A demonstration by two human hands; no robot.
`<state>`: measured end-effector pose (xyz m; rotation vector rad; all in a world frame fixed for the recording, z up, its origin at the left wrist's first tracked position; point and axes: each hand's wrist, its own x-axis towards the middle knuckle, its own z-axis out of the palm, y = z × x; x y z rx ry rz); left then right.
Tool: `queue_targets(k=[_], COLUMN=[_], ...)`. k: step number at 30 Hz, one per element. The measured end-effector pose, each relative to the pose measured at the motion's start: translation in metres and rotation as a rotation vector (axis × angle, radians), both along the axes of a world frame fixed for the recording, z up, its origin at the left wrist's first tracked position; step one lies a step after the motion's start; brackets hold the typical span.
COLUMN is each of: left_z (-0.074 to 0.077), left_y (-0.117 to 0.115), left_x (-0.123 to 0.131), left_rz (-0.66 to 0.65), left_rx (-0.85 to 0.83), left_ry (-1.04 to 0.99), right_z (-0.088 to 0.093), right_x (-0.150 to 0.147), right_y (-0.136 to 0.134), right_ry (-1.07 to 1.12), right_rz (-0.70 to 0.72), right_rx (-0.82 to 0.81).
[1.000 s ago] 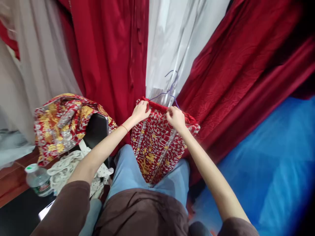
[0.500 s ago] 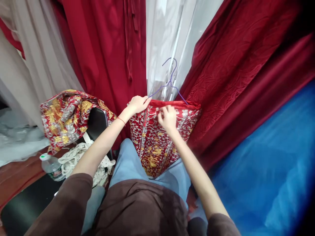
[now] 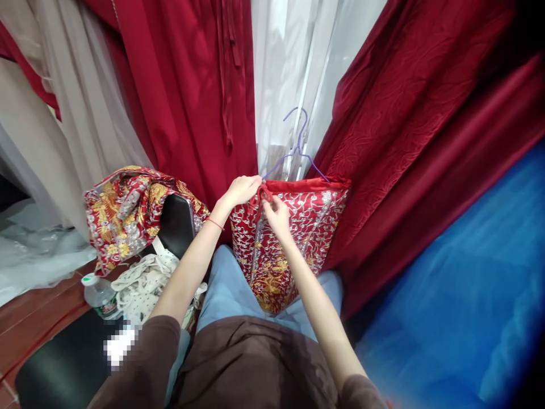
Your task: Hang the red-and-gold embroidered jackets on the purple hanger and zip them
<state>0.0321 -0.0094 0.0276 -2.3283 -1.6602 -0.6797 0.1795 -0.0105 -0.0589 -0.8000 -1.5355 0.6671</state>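
Gripping the top edge of an embroidered red garment [image 3: 317,227], the left hand [image 3: 242,191] lies with its back upward, fingers bent together over the cloth at the left end of a purple hanger [image 3: 298,143]. The right hand [image 3: 277,217], just beside and slightly nearer the body, has thumb and forefinger drawn narrow about a red knotted cord [image 3: 264,193]; whether the left fingertips also hold this cord cannot be told. The garment hangs below the fingers of both hands, its lower part between the legs of the blue trousers [image 3: 230,287], and its red upper border runs rightward from the left fingertips. The hanger rises beyond the fingers, hook uppermost, before white cloth [image 3: 285,68]. Plain red cloth [image 3: 179,85] hangs beyond and to the left of the left fingers; patterned red cloth [image 3: 395,125] hangs to the right of the right fingers, with blue cloth [image 3: 460,284] farther out on that side. Well to the left of the left fingers, a second embroidered garment [image 3: 123,221] drapes over a black chair back [image 3: 175,224]. Nearer the body than these fingers, and left of them, lie dotted white cloth [image 3: 140,287] and a clear bottle [image 3: 100,295], side by side.
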Motion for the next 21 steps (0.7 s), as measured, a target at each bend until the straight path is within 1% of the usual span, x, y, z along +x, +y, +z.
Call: queue_targets(k=[4,8,10,13,15,17,19,21], left_z=[0.001,0.000,-0.002,-0.004,-0.005,-0.006,-0.007,-0.007], left_y=[0.000,0.004,0.006,0.009,0.010,0.010,0.010,0.009], left_x=[-0.001,-0.002,-0.002,-0.001,-0.002,-0.003,-0.004,-0.003], left_rz=[0.007,-0.014,-0.026,-0.050,-0.052,-0.032,-0.009,0.002], left_rx=[-0.013,0.001,0.015,0.017,0.021,0.032,0.041,0.040], left_ry=[-0.042,-0.030,-0.007,0.015,0.016,0.008,-0.002,-0.005], right_z=[0.000,-0.003,-0.006,-0.011,-0.015,-0.022,-0.031,-0.041], right_x=[0.014,0.028,0.032,0.033,0.034,0.041,0.059,0.087], right_y=[0.004,0.004,0.002,-0.002,-0.006,-0.008,-0.009,-0.007], right_ry=[0.178,0.168,0.206,0.328,0.421,0.549,0.700,0.808], right_rz=[0.061,0.162,0.152,0.040,-0.056,-0.173,-0.331,-0.494], right_rx=[-0.037,-0.122,-0.141,-0.104,-0.081,-0.059,-0.004,0.078])
